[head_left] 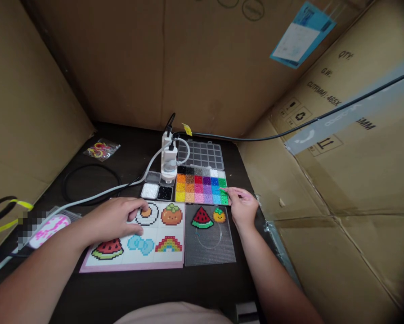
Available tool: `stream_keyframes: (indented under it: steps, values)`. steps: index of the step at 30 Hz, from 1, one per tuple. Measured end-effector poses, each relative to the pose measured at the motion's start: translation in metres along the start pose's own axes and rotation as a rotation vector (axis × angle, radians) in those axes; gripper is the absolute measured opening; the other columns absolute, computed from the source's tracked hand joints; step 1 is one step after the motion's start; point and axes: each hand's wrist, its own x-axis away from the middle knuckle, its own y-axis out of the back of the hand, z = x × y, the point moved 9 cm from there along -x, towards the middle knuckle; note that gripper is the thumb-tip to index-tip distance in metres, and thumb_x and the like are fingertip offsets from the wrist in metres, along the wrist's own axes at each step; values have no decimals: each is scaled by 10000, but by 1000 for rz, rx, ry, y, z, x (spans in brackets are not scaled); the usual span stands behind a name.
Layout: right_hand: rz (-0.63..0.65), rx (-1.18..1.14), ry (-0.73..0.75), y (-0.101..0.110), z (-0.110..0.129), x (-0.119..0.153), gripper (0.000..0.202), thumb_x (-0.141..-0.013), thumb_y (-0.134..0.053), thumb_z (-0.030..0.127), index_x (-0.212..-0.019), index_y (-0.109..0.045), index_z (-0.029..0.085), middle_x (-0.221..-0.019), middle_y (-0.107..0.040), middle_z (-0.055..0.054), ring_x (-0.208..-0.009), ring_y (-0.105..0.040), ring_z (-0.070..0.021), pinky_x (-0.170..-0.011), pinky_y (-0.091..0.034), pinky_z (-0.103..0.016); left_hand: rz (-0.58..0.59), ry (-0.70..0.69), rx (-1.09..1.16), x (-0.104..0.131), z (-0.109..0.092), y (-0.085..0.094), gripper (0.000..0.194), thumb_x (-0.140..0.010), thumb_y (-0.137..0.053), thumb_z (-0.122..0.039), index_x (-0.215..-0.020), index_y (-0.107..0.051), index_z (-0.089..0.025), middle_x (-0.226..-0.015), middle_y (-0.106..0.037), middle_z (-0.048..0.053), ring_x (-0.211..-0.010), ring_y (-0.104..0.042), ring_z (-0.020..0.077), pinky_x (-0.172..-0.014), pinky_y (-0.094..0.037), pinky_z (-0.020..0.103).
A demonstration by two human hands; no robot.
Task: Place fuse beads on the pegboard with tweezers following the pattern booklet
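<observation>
My left hand (121, 216) lies on the printed pattern sheet (131, 263), fingers apart and holding nothing. The sheet shows pixel pictures of an egg, a persimmon, a watermelon slice, a bow and a rainbow; my hand hides part of it. Slim pink tweezers (245, 194) are pinched in my right hand (244, 209), their tip at the green beads along the right side of the bead box (202, 185). Just below that box lies a clear pegboard (210, 256), bearing a bead watermelon slice (202, 218) and a small orange bead fruit (219, 215).
A white power strip (168, 157) with plugged cables stands left of the box's open lid (202, 155). Small cases hold white beads (151, 191) and black beads (164, 193). A grey cable (97, 198) crosses the left side. Cardboard walls (137, 67) surround the dark table.
</observation>
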Motion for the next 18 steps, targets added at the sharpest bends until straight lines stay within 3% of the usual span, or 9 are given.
stream_keyframes:
  steps: [18]
  values:
    - [23, -23, 3, 0, -4, 0, 266, -694, -746, 379, -748, -712, 121, -674, -709, -72, -426, -509, -94, -397, -400, -226, 5, 9, -2, 1, 1, 0, 332, -669, -670, -409, -968, -649, -267, -701, -560, -45, -634, -523, 140, -586, -323, 246]
